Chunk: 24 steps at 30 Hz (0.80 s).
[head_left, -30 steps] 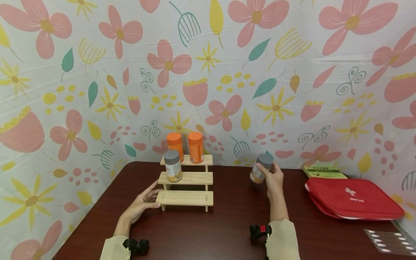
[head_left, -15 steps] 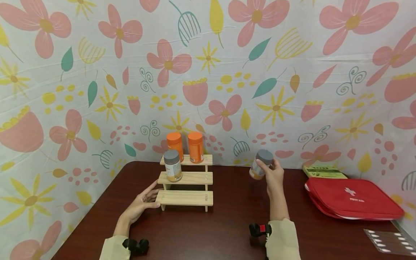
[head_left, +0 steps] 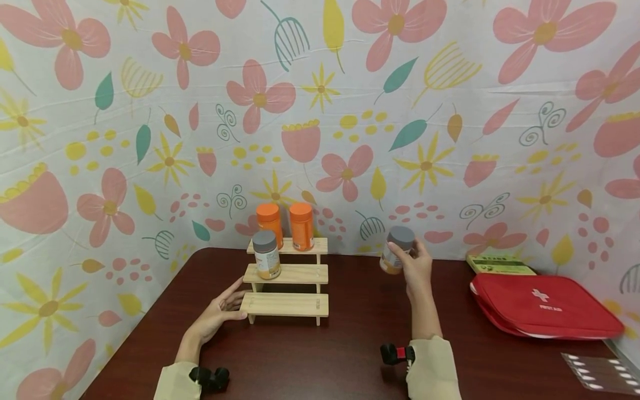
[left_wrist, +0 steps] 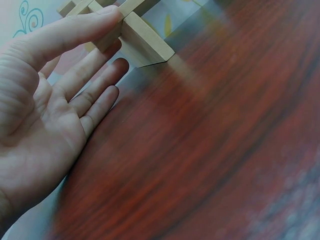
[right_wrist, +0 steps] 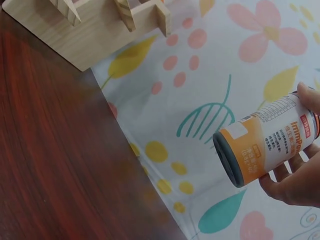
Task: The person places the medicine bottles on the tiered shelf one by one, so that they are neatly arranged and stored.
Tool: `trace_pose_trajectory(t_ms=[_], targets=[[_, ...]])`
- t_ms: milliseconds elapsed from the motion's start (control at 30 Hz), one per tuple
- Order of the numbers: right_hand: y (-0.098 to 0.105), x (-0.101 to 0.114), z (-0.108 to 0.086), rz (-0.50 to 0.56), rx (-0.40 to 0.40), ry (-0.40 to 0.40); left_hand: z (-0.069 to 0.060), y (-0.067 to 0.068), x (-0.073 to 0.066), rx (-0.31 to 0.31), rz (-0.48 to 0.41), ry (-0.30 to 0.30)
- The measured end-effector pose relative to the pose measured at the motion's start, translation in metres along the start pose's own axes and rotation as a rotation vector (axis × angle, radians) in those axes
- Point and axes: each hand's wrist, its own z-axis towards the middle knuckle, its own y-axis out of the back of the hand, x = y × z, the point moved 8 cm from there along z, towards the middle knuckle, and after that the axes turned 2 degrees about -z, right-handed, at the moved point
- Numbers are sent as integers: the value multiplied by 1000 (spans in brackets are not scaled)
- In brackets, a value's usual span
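Note:
My right hand (head_left: pixel 419 271) grips a grey-capped supplement bottle (head_left: pixel 392 261), its fingers and thumb around it. In the right wrist view the bottle (right_wrist: pixel 267 137) shows a white and orange label and is tilted. My left hand (head_left: pixel 212 318) touches the left side of a three-tier wooden rack (head_left: pixel 285 304), fingers fairly straight; the left wrist view has the thumb against the wood (left_wrist: pixel 147 37). A similar grey-capped bottle (head_left: pixel 267 256) stands on the middle tier. Two orange bottles (head_left: pixel 301 229) stand on the top tier, one partly hidden behind the grey-capped one.
On the table's right lies a red first aid pouch (head_left: pixel 545 308), with a green and yellow box (head_left: pixel 500 265) behind it. A clear blister sheet (head_left: pixel 602 373) with white pieces is at the right front. A flower-patterned cloth (head_left: pixel 345 111) hangs behind the dark table (head_left: pixel 360 344).
My right hand has moved slightly left and up with the bottle, toward the rack. The left hand and the rack have stayed where they were.

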Motion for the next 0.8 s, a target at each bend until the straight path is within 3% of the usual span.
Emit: trace_pose_trajectory(t_ms=[800], targets=[[-49,16,-19,-24,163,63,2,0,1,6,5,-16]])
